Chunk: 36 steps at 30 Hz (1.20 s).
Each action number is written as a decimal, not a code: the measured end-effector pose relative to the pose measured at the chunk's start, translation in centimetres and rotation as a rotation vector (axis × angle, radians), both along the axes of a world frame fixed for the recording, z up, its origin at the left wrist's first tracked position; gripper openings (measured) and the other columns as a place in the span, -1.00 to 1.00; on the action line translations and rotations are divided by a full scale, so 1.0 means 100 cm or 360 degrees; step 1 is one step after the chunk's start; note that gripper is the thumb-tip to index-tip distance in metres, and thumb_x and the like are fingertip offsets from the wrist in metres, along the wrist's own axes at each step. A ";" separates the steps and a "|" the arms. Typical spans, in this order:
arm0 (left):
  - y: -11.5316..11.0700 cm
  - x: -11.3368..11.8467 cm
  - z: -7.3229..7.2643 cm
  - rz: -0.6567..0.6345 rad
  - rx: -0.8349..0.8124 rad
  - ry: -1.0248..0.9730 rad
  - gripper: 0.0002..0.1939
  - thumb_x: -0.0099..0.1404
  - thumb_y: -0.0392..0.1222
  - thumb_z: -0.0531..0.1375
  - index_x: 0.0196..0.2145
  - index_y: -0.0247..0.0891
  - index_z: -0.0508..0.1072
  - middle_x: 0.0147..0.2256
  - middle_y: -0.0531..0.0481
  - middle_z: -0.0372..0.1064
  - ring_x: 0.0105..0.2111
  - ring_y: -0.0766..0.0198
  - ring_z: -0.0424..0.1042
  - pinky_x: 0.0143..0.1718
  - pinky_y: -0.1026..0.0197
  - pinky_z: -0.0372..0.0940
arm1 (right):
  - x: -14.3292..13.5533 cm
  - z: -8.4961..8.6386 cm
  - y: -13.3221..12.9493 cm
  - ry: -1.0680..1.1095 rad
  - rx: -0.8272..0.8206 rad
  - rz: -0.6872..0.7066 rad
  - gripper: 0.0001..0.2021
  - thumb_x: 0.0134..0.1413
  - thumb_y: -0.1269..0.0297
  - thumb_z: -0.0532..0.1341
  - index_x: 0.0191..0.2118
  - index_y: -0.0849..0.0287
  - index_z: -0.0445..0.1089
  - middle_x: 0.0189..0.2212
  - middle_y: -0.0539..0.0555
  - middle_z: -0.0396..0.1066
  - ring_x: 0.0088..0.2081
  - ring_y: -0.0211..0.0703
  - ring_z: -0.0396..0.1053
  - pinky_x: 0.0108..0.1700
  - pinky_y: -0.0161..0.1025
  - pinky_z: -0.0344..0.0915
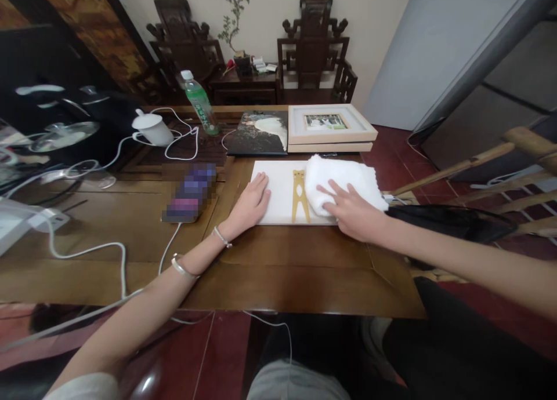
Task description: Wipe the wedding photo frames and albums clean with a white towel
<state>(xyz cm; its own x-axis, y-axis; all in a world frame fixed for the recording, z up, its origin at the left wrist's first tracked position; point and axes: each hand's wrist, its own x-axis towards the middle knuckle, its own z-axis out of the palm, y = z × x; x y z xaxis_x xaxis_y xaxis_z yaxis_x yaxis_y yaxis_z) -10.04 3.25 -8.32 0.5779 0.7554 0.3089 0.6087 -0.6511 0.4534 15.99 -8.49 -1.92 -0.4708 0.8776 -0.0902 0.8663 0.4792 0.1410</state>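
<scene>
My left hand point(253, 204) lies flat on the left edge of a white board point(278, 182), its fingers stretched out. A yellow long-legged animal figure point(300, 196) shows in the middle of the board; whether it is printed or a separate piece I cannot tell. A folded white towel point(352, 177) covers the board's right part and reaches past its right edge. On the towel's front lower side rests my right hand point(354, 213), with its fingers spread over the cloth.
Behind the board are a dark picture panel point(261, 132) and stacked light-wood frames point(333, 139). To the left are a phone point(191, 192), a lidded white cup point(152, 128), a green bottle point(200, 101) and loose white cables point(87, 246). A wooden chair point(500, 156) stands at right.
</scene>
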 end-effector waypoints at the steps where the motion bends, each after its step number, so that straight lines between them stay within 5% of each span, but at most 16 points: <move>1: 0.000 0.000 -0.001 0.0001 0.0010 0.0013 -0.50 0.44 -0.14 -0.11 0.20 -0.48 0.24 0.29 -0.38 0.08 0.34 -0.05 0.00 0.33 -0.15 -0.03 | -0.005 -0.001 -0.014 0.0011 0.0015 0.0027 -0.52 -0.08 0.64 0.09 0.01 0.33 0.42 0.35 0.38 -0.02 0.34 0.48 -0.11 0.16 0.43 0.09; 5: 0.000 -0.001 -0.002 -0.0006 0.0052 0.0069 -0.49 0.43 -0.16 -0.11 0.21 -0.52 0.22 0.29 -0.40 0.07 0.34 -0.07 0.00 0.33 -0.14 -0.02 | -0.018 -0.003 -0.063 0.0138 0.0071 0.0164 -0.62 -0.12 0.59 0.15 -0.13 0.27 0.51 0.32 0.34 0.08 0.31 0.46 -0.01 0.19 0.39 0.10; 9: -0.002 -0.001 -0.001 -0.0013 0.0066 0.0099 -0.48 0.43 -0.16 -0.11 0.22 -0.54 0.21 0.29 -0.41 0.07 0.34 -0.07 -0.01 0.33 -0.13 -0.02 | -0.015 -0.007 -0.082 0.0264 0.0150 0.0294 -0.68 -0.13 0.59 0.15 -0.25 0.21 0.54 0.27 0.27 0.19 0.29 0.36 0.07 0.20 0.35 0.13; 19: 0.004 -0.004 -0.002 0.0033 0.0081 0.0146 -0.47 0.44 -0.14 -0.11 0.23 -0.53 0.19 0.30 -0.44 0.03 0.34 -0.10 -0.03 0.31 -0.19 0.00 | 0.002 0.003 -0.034 0.0307 0.0109 0.0469 -0.69 -0.12 0.61 0.12 -0.28 0.22 0.52 0.14 0.30 0.37 0.22 0.26 0.22 0.14 0.28 0.24; 24: 0.004 -0.005 -0.002 0.0036 0.0068 0.0165 -0.46 0.44 -0.12 -0.10 0.26 -0.48 0.15 0.32 -0.40 0.00 0.35 -0.11 -0.06 0.31 -0.23 -0.04 | 0.010 0.015 0.004 0.0351 -0.0017 0.0182 -0.67 -0.12 0.63 0.09 -0.26 0.22 0.48 0.10 0.34 0.39 0.11 0.16 0.36 0.10 0.16 0.30; 29: 0.001 -0.004 0.000 0.0013 0.0021 0.0210 -0.43 0.43 -0.11 -0.09 0.26 -0.58 0.14 0.32 -0.46 -0.04 0.36 -0.16 -0.10 0.32 -0.21 -0.07 | 0.015 0.017 0.037 0.0297 -0.0079 -0.0020 -0.62 -0.08 0.64 0.04 -0.15 0.23 0.42 0.12 0.35 0.35 0.20 0.17 0.26 0.12 0.14 0.25; 32: 0.004 -0.005 -0.001 -0.0003 0.0046 0.0182 -0.45 0.42 -0.12 -0.08 0.25 -0.52 0.15 0.32 -0.43 0.00 0.36 -0.12 -0.08 0.31 -0.21 -0.05 | 0.011 0.011 0.034 0.0291 -0.0081 -0.0027 -0.59 -0.07 0.66 0.03 -0.11 0.27 0.41 0.16 0.39 0.30 0.26 0.19 0.17 0.17 0.20 0.19; 36: 0.006 -0.006 -0.001 -0.0008 0.0116 0.0158 -0.49 0.41 -0.12 -0.07 0.18 -0.52 0.23 0.27 -0.43 0.09 0.33 -0.11 0.00 0.31 -0.17 -0.01 | -0.002 0.003 -0.002 0.0355 -0.0019 0.0054 -0.55 -0.12 0.70 0.03 -0.12 0.27 0.44 0.25 0.36 0.20 0.32 0.26 0.03 0.21 0.32 0.11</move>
